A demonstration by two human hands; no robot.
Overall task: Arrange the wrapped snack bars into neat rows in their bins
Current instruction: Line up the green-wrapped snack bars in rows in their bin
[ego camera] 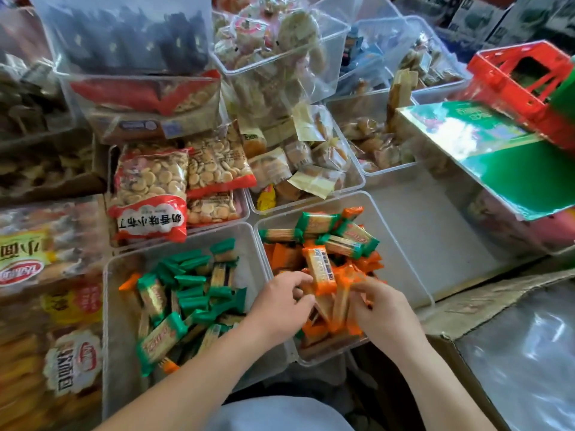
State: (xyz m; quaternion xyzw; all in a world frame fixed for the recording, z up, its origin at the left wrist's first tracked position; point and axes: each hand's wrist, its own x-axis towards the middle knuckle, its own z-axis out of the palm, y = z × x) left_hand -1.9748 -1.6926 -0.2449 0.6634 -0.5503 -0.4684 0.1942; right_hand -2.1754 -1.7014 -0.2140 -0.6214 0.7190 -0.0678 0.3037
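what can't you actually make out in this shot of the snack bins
All in the head view:
- Grip: the fingertips of the left hand and right hand are buried among the orange bars, so what each holds cannot be told.
- Lower layers of the orange bin: covered by the top bars and both hands.
- Wrapper print: too blurred to read.
- Whatever lies under the green box: hidden by it.

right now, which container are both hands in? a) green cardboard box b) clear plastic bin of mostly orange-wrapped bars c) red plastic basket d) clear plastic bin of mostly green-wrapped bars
b: the left hand and the right hand both curl their fingers on orange-wrapped snack bars inside that clear plastic bin.
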